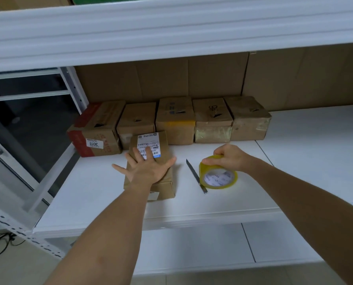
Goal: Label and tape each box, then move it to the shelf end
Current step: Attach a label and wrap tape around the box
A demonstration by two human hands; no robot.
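Pressing flat on the box [151, 171], the left hand [146, 169] has its fingers spread and straight, the fingertips lying over the near part of the white shipping label [147, 144] stuck to the top face. That grip is released: it pins the box to the shelf [89, 194] and curls round nothing. The right hand [230, 156] grasps the roll of yellow tape [218, 177] from above, fingers curled over its upper rim, the roll standing tilted on the shelf with its open core toward the camera.

The box lies to the left of the tape-holding grip, near but apart, with a slim knife [196, 175] on the shelf between them, just beside the roll. The long axis of the box runs away from the person, roughly parallel to the knife, its far end close to the row of five boxes [171, 122] along the back of the shelf. The label looks already on, so taping seems the step in hand. The right hand is the nearer one to carry the roll, and the move turns on bringing it leftward over the knife onto the box top while the left hand holds the box steady.
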